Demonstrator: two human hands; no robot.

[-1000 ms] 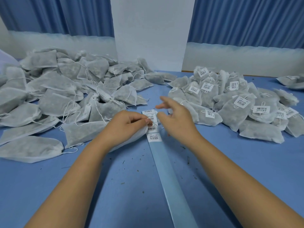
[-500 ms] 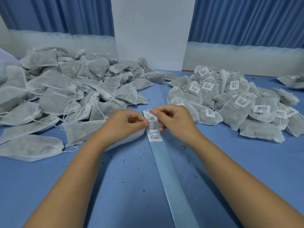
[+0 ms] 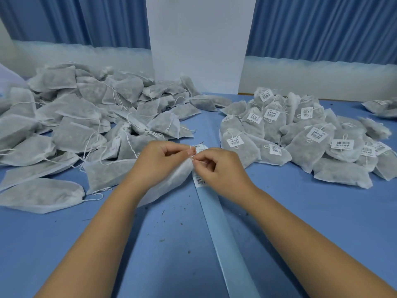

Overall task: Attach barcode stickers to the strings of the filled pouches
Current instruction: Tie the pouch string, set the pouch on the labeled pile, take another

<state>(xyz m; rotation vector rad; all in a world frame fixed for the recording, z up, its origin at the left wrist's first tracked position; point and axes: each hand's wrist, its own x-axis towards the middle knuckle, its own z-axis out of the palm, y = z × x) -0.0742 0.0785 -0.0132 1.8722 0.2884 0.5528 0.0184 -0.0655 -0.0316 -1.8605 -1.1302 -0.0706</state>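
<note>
A white filled pouch [image 3: 171, 181] lies under my left hand [image 3: 160, 164], whose thumb and forefinger pinch the pouch's string at its mouth. My right hand [image 3: 217, 168] meets it fingertip to fingertip and pinches something small at the same string; what it pinches is too small to make out. A strip of barcode stickers [image 3: 198, 180] on a pale blue backing tape [image 3: 225, 237] runs beneath both hands toward me.
A heap of unlabelled pouches [image 3: 86, 125] fills the table's left side. A pile of pouches with barcode stickers [image 3: 300, 136] sits at the right. The blue table [image 3: 300, 211] carries scattered crumbs. A white wall panel and blue curtains stand behind.
My right hand came back from the right pile, reached the sticker strip, then closed in against my left hand's fingertips at the pouch's string.
</note>
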